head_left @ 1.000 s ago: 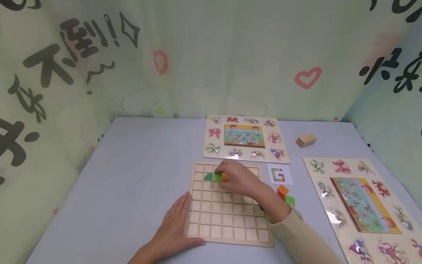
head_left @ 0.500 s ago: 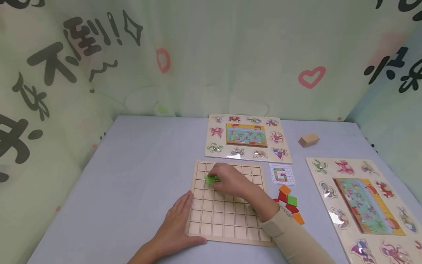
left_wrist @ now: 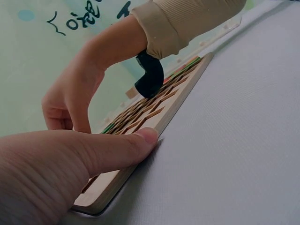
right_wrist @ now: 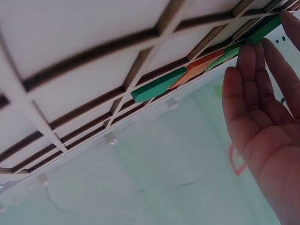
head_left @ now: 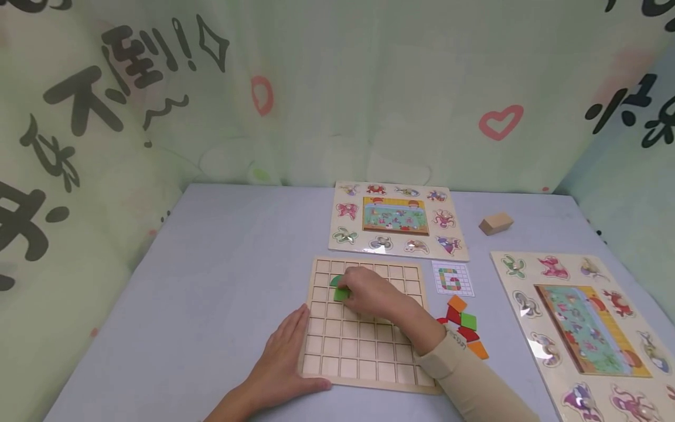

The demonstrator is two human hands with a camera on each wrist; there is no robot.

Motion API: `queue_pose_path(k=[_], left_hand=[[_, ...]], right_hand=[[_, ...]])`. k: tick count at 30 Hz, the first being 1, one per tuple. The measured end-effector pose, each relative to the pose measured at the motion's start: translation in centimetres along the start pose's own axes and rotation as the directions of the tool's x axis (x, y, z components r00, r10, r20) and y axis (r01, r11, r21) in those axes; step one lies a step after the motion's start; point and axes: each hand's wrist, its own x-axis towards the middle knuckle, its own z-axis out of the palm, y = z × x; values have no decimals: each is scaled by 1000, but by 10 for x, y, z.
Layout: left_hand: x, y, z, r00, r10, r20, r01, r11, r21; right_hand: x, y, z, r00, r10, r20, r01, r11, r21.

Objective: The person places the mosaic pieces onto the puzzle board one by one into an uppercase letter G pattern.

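Observation:
My left hand (head_left: 276,360) lies with straight fingers along the left side of the wooden grid board (head_left: 358,346). Its thumb rests on the front edge by the corner, as the left wrist view shows. Over the board's upper left cells, my right hand (head_left: 371,293) pinches a green square tile (head_left: 340,295). A dark green rounded tile (head_left: 335,281) sits just above that square. In the right wrist view, a teal tile (right_wrist: 159,85), an orange tile (right_wrist: 197,69) and a light green tile (right_wrist: 222,59) lie in a row. From the head view, my right hand covers most of that row.
Several loose red, orange and green tiles (head_left: 468,319) lie right of the board. A pattern card (head_left: 461,287) lies above them. Two animal knob puzzles stand around: one puzzle (head_left: 345,249) behind, another puzzle (head_left: 564,375) at right. A wooden block (head_left: 495,223) sits at the back right.
My right hand has shifted left, then slightly back right and down. The green square tile is now just below the dark green rounded tile. The left hand has stayed on the board's edge.

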Motion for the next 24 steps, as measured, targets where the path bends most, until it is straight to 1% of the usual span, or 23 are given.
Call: queue_pose_path(k=[5, 12, 18, 24], left_hand=[[0, 0, 1, 1000, 4, -5, -4, 1000, 3], [1, 0, 1, 1000, 6, -2, -6, 1000, -5], [0, 1, 0, 1000, 6, -4, -6, 1000, 0], [0, 1, -1, 1000, 6, 0, -6, 1000, 1]], right_hand=[[2, -1, 0, 1000, 13, 23, -13, 1000, 10], [7, 1, -1, 998, 44, 36, -47, 997, 66], [13, 1, -1, 998, 37, 52, -41, 996, 79], [17, 0, 1, 995, 70, 64, -75, 994, 79]])
